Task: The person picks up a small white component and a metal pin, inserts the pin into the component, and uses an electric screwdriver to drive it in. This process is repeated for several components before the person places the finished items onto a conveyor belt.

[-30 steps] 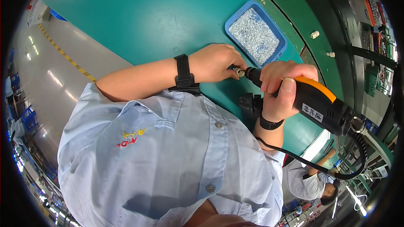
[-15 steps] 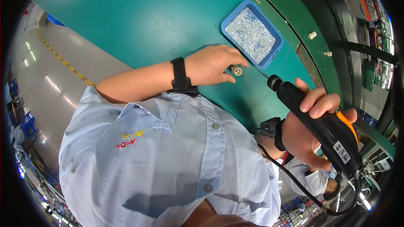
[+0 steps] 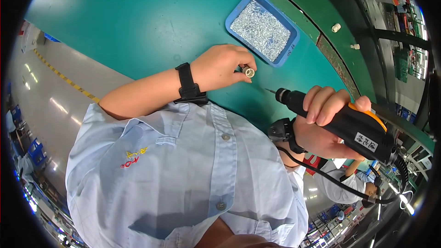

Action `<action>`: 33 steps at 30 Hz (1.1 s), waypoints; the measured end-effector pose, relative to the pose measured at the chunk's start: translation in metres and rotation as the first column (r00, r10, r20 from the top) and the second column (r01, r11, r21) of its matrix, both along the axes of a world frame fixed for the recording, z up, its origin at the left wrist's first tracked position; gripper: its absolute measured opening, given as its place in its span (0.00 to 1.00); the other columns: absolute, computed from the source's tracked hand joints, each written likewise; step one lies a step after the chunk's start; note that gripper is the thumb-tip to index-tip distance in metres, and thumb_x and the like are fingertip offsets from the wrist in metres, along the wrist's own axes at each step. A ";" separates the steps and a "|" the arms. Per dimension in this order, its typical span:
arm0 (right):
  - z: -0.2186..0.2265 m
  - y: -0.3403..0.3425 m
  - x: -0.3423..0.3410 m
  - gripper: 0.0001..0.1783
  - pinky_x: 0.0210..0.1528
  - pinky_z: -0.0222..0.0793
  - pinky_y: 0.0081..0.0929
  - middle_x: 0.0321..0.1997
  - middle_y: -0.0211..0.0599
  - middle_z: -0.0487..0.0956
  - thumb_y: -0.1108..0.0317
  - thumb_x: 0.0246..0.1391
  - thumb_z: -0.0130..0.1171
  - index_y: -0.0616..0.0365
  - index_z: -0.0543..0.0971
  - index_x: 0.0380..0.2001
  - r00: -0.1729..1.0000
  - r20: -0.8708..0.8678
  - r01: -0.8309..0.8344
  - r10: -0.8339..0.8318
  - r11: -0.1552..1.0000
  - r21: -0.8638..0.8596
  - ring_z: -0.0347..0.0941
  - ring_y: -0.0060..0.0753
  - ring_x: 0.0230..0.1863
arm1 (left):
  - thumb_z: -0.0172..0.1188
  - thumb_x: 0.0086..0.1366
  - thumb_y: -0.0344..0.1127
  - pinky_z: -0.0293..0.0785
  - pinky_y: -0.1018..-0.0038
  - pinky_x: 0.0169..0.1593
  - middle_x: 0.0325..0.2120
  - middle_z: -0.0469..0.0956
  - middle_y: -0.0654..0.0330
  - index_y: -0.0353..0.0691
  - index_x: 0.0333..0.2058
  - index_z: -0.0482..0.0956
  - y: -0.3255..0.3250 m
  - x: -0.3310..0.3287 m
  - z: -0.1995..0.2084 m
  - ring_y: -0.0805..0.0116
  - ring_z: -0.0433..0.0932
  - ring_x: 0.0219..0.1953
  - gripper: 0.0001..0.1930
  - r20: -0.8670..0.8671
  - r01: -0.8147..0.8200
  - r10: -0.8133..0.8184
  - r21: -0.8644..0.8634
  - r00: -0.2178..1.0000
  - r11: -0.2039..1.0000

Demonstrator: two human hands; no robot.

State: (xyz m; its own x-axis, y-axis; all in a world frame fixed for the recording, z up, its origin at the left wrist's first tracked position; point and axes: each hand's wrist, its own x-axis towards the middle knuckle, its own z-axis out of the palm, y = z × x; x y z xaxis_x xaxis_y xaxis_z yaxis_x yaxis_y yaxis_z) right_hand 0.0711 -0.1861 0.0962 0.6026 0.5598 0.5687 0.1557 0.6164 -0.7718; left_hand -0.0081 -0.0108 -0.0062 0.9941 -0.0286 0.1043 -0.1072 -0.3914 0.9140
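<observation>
My left hand (image 3: 219, 68) is closed on a small metal cylindrical fitting (image 3: 248, 72) just over the green tabletop. The fitting's round open end faces right, between my thumb and forefinger. Wrapped in my right hand (image 3: 317, 138) is a black electric screwdriver (image 3: 342, 127) with an orange lever strip and a cable at its back end. Its thin bit points left at the fitting, with a short gap between them. A blue tray (image 3: 278, 59) full of small silvery screws (image 3: 262, 30) lies just beyond both hands.
The green table (image 3: 151, 27) runs off to the left, with a raised green ledge along its far right side. Two small white fittings (image 3: 336, 28) lie on that ledge. The screwdriver's black cable (image 3: 337, 181) loops below my right wrist. A person (image 3: 342, 186) works at the lower right.
The screwdriver has come left and now tilts flatter, its bit directed at the fitting instead of the tray's corner. My left fingers have closed in around the fitting. The whole view has shifted slightly.
</observation>
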 end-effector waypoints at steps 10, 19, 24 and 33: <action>-0.008 0.021 -0.004 0.45 0.20 0.62 0.29 0.19 0.37 0.71 0.25 0.44 0.42 0.57 0.60 0.48 0.999 -0.001 0.042 -0.042 0.995 0.088 0.65 0.31 0.16 | 0.65 0.48 0.27 0.71 0.75 0.34 0.28 0.77 0.63 0.40 0.33 0.78 0.003 0.001 -0.001 0.68 0.74 0.31 0.11 -0.037 -0.012 0.009 -0.084 0.999 0.996; -0.005 0.015 -0.001 0.48 0.20 0.62 0.30 0.20 0.37 0.71 0.24 0.43 0.41 0.58 0.59 0.51 0.995 -0.006 0.097 -0.097 0.988 0.118 0.65 0.31 0.16 | 0.65 0.49 0.27 0.71 0.76 0.34 0.32 0.78 0.63 0.42 0.36 0.78 0.005 0.003 -0.004 0.70 0.74 0.32 0.13 -0.046 -0.008 0.001 -0.148 0.999 0.989; -0.006 0.015 0.001 0.48 0.19 0.62 0.29 0.19 0.37 0.70 0.24 0.43 0.41 0.58 0.60 0.50 0.994 -0.010 0.106 -0.106 0.986 0.125 0.65 0.32 0.15 | 0.65 0.49 0.28 0.71 0.75 0.35 0.31 0.78 0.63 0.42 0.35 0.78 0.004 0.003 -0.002 0.68 0.75 0.33 0.12 -0.032 -0.013 0.011 -0.049 0.999 0.999; -0.007 0.015 0.003 0.49 0.19 0.63 0.28 0.19 0.38 0.71 0.24 0.42 0.42 0.60 0.61 0.49 0.995 -0.003 0.098 -0.098 0.988 0.121 0.65 0.32 0.14 | 0.63 0.49 0.31 0.71 0.67 0.37 0.28 0.77 0.62 0.42 0.32 0.78 0.000 0.004 -0.003 0.61 0.75 0.32 0.09 0.096 -0.034 0.029 0.049 0.995 0.998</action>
State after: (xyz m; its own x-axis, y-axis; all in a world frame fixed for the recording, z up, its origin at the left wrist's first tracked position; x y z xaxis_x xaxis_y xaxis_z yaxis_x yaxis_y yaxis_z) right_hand 0.0738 -0.1715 0.0893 0.6498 0.4249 0.6303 0.2220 0.6869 -0.6920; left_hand -0.0042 -0.0105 -0.0095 0.9802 -0.0053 0.1977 -0.1797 -0.4417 0.8790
